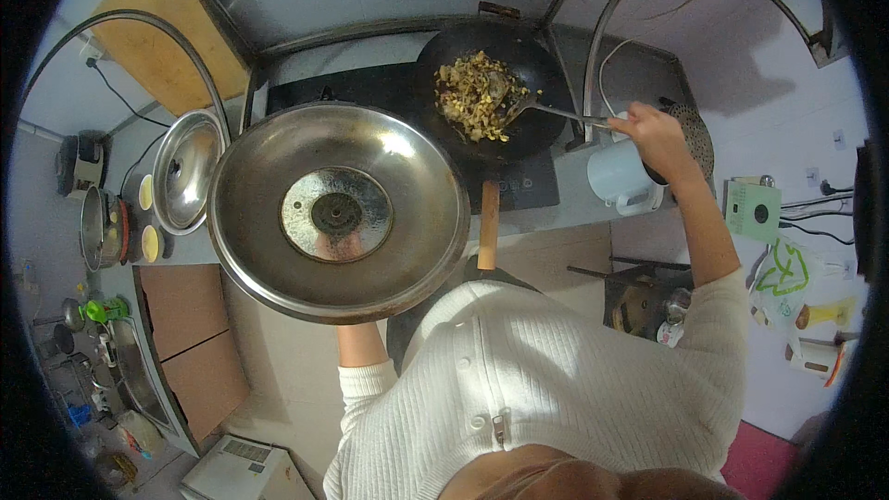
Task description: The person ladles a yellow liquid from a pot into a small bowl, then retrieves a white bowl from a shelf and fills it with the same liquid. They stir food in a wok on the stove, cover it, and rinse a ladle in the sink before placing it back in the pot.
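Observation:
A large metal wok lid with a round glass centre (253,250) is held up at the left, over part of the black cooktop (542,194). Beneath it my left hand (340,244) shows only faintly through the glass, so its grip is mostly hidden. My right hand (651,133) is closed around the handle of a metal spatula (566,113). The spatula's head rests in chopped, browned food (472,94) inside a black wok (545,76) on the cooktop. The wok's wooden handle (489,226) points toward my body.
Right of the cooktop stand a pale blue mug-like container (615,170) and a perforated round item (693,135). On the left counter are a metal basin or lid (182,180), two small yellow cups (152,243) and a glass pot (94,229). A wooden board (163,35) leans behind.

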### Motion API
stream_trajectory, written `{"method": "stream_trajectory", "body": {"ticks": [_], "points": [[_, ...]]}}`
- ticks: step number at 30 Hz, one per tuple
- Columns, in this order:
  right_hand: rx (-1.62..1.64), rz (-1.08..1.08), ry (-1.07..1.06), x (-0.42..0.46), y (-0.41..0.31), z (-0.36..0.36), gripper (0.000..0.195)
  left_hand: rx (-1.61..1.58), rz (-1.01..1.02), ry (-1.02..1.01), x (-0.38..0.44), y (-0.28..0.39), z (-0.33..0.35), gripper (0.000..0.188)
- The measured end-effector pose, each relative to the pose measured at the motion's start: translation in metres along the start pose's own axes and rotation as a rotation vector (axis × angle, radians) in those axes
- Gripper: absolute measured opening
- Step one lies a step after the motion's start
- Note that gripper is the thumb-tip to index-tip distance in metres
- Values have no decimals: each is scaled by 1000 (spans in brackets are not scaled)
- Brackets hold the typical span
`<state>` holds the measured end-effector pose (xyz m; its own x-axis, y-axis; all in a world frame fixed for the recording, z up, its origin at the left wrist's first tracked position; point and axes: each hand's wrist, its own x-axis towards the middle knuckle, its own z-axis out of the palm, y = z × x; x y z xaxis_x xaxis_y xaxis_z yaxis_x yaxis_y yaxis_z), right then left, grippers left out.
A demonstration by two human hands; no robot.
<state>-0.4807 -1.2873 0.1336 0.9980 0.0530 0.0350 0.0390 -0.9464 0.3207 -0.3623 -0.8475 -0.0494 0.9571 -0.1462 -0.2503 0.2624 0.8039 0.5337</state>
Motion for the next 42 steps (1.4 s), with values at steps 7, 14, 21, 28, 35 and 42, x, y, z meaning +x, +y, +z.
{"method": "stream_trajectory", "body": {"ticks": [7,14,21,28,35,42], "points": [[163,191,154,13,-2,23,26,-99,6,206,-3,4,25,31],[359,220,21,15,-10,48,35,-36,51,50,-5,4,26,31],[438,305,91,15,-18,50,37,56,128,-6,-1,6,29,31],[398,404,146,-14,-74,117,42,166,97,28,30,25,92,32],[655,540,34,-43,-110,141,49,712,251,-28,63,15,177,37],[830,518,197,-47,-118,148,44,1811,779,-627,107,-105,260,35]]}}
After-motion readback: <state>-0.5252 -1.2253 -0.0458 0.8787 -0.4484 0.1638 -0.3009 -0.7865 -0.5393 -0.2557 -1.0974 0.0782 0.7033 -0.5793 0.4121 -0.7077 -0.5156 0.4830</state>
